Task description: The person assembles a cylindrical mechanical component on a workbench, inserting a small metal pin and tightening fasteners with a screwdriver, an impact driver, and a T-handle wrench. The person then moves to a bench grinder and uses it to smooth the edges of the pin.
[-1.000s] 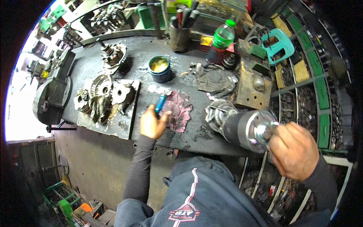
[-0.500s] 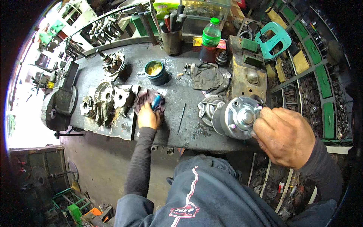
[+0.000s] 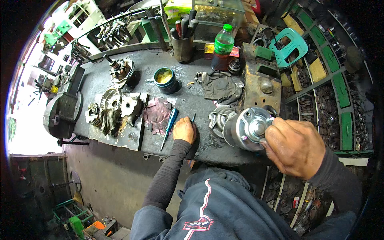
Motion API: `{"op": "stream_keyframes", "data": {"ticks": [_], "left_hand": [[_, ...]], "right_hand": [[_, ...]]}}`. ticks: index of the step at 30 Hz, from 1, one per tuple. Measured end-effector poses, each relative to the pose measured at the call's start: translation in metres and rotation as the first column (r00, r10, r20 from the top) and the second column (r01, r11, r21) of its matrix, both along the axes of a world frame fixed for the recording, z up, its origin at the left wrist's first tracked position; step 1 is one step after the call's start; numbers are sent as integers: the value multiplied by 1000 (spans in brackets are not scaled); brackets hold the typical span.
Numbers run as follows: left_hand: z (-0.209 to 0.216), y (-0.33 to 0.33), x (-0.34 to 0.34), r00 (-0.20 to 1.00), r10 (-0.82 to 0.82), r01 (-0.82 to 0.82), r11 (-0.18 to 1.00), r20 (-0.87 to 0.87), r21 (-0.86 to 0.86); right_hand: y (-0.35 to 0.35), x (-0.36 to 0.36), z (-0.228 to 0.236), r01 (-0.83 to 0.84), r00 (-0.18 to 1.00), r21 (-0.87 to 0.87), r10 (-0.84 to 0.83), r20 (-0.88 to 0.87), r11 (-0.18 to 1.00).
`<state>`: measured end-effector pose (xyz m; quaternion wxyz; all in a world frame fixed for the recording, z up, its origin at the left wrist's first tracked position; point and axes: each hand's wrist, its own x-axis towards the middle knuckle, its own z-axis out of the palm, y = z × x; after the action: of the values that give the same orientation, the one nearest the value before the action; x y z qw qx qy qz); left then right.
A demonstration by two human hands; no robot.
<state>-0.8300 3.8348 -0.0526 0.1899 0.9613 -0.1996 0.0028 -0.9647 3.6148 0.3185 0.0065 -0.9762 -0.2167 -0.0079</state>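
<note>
My right hand (image 3: 296,148) grips the edge of a silver cylindrical motor housing (image 3: 234,130), which is tilted near the bench's front right. Behind its left side lies a finned metal end cover (image 3: 219,118). My left hand (image 3: 185,130) is low on the bench, fingers curled over a thin metal rod (image 3: 194,117). Only the rod's far end shows; the fingertips are partly hidden. Just left of that hand lies a screwdriver (image 3: 171,122) with a blue handle, its tip toward the front edge. A stained pinkish cloth (image 3: 157,114) is spread beside it.
A metal plate (image 3: 130,140) bears gear parts and a dark rag. Farther back stand a rotor (image 3: 120,74), an open grease tub (image 3: 165,80), a tool holder (image 3: 183,50) and a bottle (image 3: 223,46). A dark cloth (image 3: 222,86) lies before a rusty metal block (image 3: 262,80). A vise (image 3: 64,108) is at left.
My left hand has left the cloth and moved right onto the thin rod. The screwdriver now lies free beside the flattened cloth. My right hand still holds the housing.
</note>
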Motion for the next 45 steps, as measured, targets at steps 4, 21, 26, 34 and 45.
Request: {"op": "stream_keyframes", "data": {"ticks": [4,21,26,34,45], "left_hand": [[64,2,9,989,55,-93,951,-137,-295],[327,-37,-7,711,-670,50,352,-214,-935],[320,-41,-6,790,-603,189,414,-113,-890],[307,-42,-9,769,-622,137,386,-148,-912],[283,-24,0,663,-724,62,307,-191,-950]], "right_hand": [[-8,7,12,208,948,166,-157,-275,964],[-18,64,48,71,990,943,-138,-27,326],[-21,53,47,-82,969,807,-142,201,585],[-10,51,55,-182,925,584,-63,374,791],[-3,45,63,-140,990,321,123,72,937]]}}
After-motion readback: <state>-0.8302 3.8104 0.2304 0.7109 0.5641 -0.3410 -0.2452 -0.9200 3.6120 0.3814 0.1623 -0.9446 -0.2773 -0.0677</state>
